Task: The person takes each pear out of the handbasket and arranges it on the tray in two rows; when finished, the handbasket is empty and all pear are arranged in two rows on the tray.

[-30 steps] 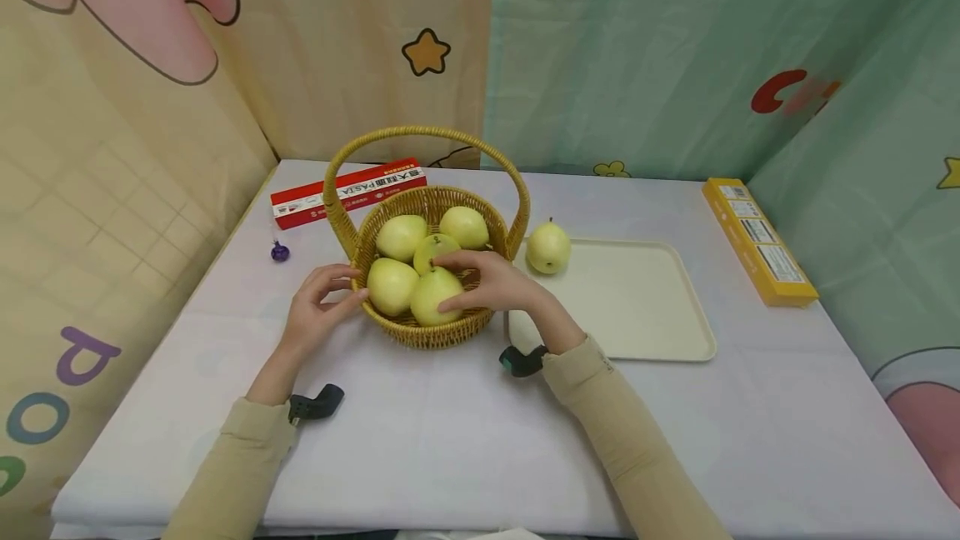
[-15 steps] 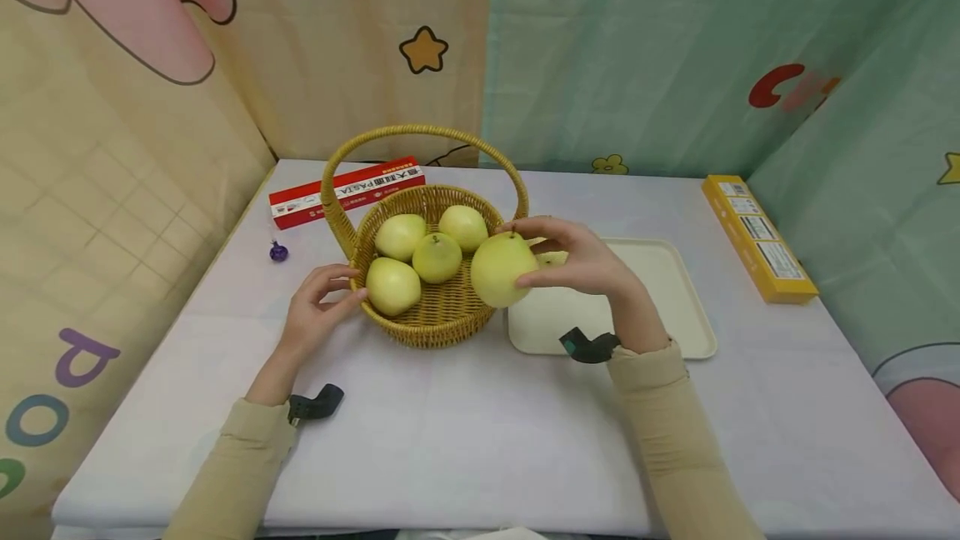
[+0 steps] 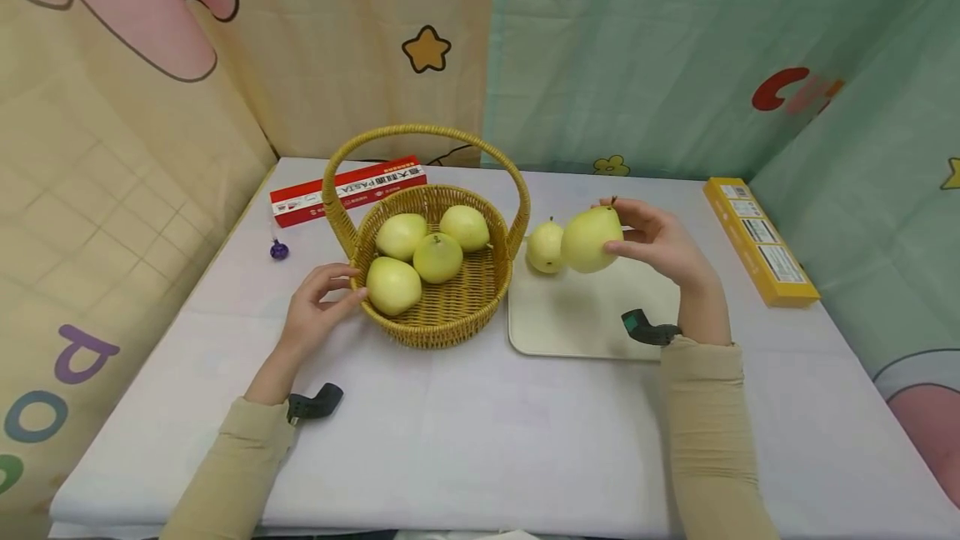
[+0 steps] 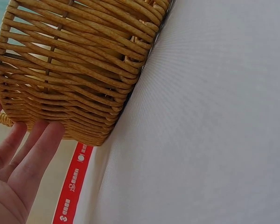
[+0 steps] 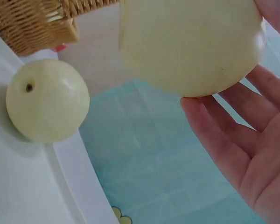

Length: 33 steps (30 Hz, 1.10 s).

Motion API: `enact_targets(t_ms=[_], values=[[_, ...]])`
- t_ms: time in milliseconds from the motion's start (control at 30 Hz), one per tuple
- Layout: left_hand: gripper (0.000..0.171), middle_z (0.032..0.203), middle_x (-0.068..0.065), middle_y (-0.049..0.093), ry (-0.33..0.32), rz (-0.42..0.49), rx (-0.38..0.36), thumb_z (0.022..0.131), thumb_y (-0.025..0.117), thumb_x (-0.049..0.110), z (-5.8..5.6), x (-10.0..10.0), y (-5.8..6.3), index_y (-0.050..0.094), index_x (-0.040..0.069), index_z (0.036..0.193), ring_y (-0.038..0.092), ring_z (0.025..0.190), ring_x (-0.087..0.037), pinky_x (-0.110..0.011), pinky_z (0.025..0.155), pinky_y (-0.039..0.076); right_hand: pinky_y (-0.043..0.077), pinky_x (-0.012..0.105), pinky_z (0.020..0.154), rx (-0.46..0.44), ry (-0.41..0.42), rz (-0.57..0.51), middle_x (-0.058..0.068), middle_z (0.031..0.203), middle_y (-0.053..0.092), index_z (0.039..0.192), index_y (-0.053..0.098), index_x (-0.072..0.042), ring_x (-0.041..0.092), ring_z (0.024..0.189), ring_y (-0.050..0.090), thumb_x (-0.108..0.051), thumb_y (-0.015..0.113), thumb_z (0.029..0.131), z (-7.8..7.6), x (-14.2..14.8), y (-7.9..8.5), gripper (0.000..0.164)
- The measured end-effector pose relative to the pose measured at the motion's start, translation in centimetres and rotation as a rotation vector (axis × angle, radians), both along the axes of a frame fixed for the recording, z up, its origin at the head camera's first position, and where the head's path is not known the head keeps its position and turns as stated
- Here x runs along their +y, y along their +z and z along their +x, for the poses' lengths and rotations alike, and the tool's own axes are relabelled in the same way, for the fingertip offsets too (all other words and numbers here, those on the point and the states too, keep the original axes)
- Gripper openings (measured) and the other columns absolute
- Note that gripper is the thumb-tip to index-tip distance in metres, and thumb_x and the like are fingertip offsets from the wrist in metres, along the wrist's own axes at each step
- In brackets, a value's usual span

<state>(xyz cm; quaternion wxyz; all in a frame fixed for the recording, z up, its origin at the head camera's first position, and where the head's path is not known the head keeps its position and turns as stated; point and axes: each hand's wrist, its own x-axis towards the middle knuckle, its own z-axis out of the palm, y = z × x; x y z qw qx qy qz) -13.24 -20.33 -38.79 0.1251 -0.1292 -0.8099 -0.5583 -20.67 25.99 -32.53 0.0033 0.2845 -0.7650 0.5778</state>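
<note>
A wicker basket (image 3: pixel 431 336) with a tall arched handle holds several pale yellow-green pears (image 3: pixel 438 257) on its left and back sides. My left hand (image 3: pixel 315 307) grips the basket's left rim; in the left wrist view its fingers lie against the woven wall. To the right, over the cream tray (image 3: pixel 570 319), my right hand (image 3: pixel 663 244) holds a pear (image 3: pixel 591 242) between thumb and fingers, raised, its stem toward the upper right. Another pear (image 3: pixel 543 248) sits at the tray's back left corner, seen whole in the right wrist view.
Behind the basket lies a red and white pasta box (image 3: pixel 300 203). A small purple ornament (image 3: pixel 279 250) is left of the basket. On the far right rests a yellow box (image 3: pixel 761 242). Curtains stand along the back and sides of the white-covered table (image 3: pixel 450 440).
My right hand has lifted a pear from the front of the basket and carried it right, over the tray. My left hand stays at the basket rim.
</note>
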Motion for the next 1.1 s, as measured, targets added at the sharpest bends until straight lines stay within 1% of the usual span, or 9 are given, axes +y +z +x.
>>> enact_targets(t_ms=[133,300,367,467,567,667,767,933,1100], values=[[0.032,0.119,-0.020,0.051,0.003,0.004,-0.001,0.086,0.065,-0.001,0.0,0.0,0.0,0.057,-0.010,0.115,0.054,0.098,-0.015,-0.013,0.074,0.049,0.051,0.019,0.079,-0.041,-0.114,0.064,-0.004,0.127,0.056,0.134,0.048,0.000,0.012,0.101,0.057,-0.005,0.069,0.084,-0.8,1.0,-0.8,0.054],[0.032,0.120,-0.020,0.051,0.008,0.000,-0.009,0.086,0.065,0.000,0.0,0.0,0.0,0.057,-0.009,0.115,0.054,0.099,-0.017,-0.013,0.074,0.049,0.048,0.019,0.083,-0.120,-0.240,0.127,0.001,0.130,0.055,0.134,0.049,-0.004,0.010,0.105,0.054,-0.013,0.071,0.084,-1.8,1.5,-2.2,0.055],[0.032,0.120,-0.020,0.051,0.008,-0.003,-0.011,0.086,0.065,0.000,0.0,0.0,0.0,0.057,-0.009,0.116,0.054,0.099,-0.017,-0.013,0.074,0.049,0.046,0.023,0.088,-0.162,-0.279,0.157,0.005,0.131,0.054,0.135,0.048,-0.005,0.012,0.109,0.053,-0.016,0.072,0.084,-2.1,1.6,-2.7,0.057],[0.032,0.120,-0.020,0.051,0.010,-0.007,-0.013,0.086,0.065,0.001,0.0,0.0,0.1,0.057,-0.010,0.115,0.054,0.099,-0.016,-0.013,0.074,0.049,0.041,0.035,0.097,-0.222,-0.326,0.175,0.013,0.132,0.053,0.135,0.046,-0.006,0.019,0.116,0.050,-0.021,0.072,0.084,-2.6,1.8,-3.5,0.059],[0.032,0.120,-0.020,0.051,0.008,-0.010,-0.009,0.086,0.065,0.000,0.0,0.1,0.1,0.057,-0.010,0.115,0.054,0.099,-0.014,-0.013,0.074,0.049,0.039,0.043,0.099,-0.267,-0.355,0.152,0.018,0.131,0.052,0.131,0.047,-0.006,0.019,0.115,0.051,-0.024,0.072,0.084,-3.0,1.9,-4.3,0.056],[0.032,0.120,-0.020,0.051,0.006,-0.012,-0.002,0.086,0.065,-0.001,0.0,0.1,0.2,0.057,-0.010,0.115,0.054,0.098,-0.010,-0.014,0.074,0.050,0.042,0.038,0.095,-0.279,-0.369,0.142,0.018,0.130,0.053,0.126,0.048,-0.007,0.012,0.109,0.053,-0.026,0.071,0.085,-3.2,2.0,-5.0,0.052],[0.031,0.119,-0.020,0.051,0.010,-0.014,0.000,0.086,0.065,-0.001,0.0,0.2,0.2,0.057,-0.009,0.115,0.054,0.098,-0.010,-0.015,0.074,0.050,0.044,0.032,0.090,-0.287,-0.383,0.147,0.019,0.131,0.053,0.126,0.048,-0.008,0.010,0.107,0.054,-0.028,0.071,0.085,-3.4,2.1,-5.4,0.051],[0.031,0.119,-0.020,0.051,0.013,-0.009,-0.005,0.085,0.065,-0.002,0.1,0.2,0.3,0.057,-0.009,0.115,0.054,0.098,-0.011,-0.015,0.074,0.050,0.045,0.031,0.089,-0.334,-0.418,0.152,0.018,0.132,0.051,0.128,0.047,-0.007,0.020,0.114,0.051,-0.034,0.072,0.083,-3.7,2.0,-6.1,0.058],[0.031,0.119,-0.020,0.051,0.010,-0.007,-0.004,0.086,0.065,-0.001,0.1,0.2,0.3,0.057,-0.009,0.115,0.054,0.098,-0.011,-0.014,0.074,0.050,0.039,0.044,0.099,-0.368,-0.430,0.185,0.020,0.136,0.047,0.133,0.044,-0.006,0.030,0.123,0.045,-0.039,0.072,0.082,-3.9,2.0,-6.5,0.066]])
